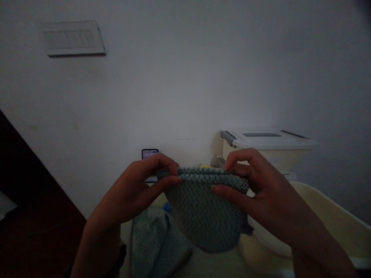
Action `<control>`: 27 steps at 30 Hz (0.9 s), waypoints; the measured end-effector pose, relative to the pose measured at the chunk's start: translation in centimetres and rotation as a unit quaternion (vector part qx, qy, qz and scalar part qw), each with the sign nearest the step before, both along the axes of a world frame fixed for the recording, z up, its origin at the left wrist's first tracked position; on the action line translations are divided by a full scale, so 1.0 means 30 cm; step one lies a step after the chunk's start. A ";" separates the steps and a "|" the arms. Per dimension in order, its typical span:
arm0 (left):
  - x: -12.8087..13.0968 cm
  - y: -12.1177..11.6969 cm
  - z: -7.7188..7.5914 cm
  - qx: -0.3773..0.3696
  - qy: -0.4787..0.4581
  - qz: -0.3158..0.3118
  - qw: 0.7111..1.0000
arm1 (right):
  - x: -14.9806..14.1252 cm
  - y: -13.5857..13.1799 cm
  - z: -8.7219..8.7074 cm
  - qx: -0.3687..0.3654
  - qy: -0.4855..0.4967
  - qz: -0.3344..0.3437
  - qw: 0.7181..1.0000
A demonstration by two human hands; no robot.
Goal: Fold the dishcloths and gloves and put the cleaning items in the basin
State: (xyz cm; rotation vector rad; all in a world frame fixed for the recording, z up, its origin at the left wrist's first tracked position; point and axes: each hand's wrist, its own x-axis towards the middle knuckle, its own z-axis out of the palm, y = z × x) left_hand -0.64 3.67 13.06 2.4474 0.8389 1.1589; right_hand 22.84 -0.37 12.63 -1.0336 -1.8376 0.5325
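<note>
Left hand (130, 187) and right hand (268, 189), both clamped on upper edge of green knitted cloth (208, 216); second knitted piece (149, 235) below, phone (148, 154) and lidded box (269, 148) behind.

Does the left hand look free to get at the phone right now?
Probably not while the left hand is pinching the knitted piece. Letting go would likely free it: the phone shows behind that hand, which hides much of it.

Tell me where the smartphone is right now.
In the head view, the smartphone shows left of centre against the white wall, partly hidden behind the left hand, near the left end of the held green knitted piece.
</note>
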 end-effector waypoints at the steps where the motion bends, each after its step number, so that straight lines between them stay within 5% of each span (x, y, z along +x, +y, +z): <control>1: 0.001 -0.001 0.002 0.000 0.000 0.005 1.000 | 0.003 0.002 0.000 0.010 -0.006 -0.003 1.000; 11: 0.004 -0.016 0.019 -0.042 0.038 -0.005 0.998 | 0.012 -0.005 0.019 0.036 -0.165 0.026 0.985; 27: -0.009 -0.030 0.019 -0.037 0.036 -0.024 0.998 | 0.049 0.002 0.026 0.073 -0.110 -0.030 0.991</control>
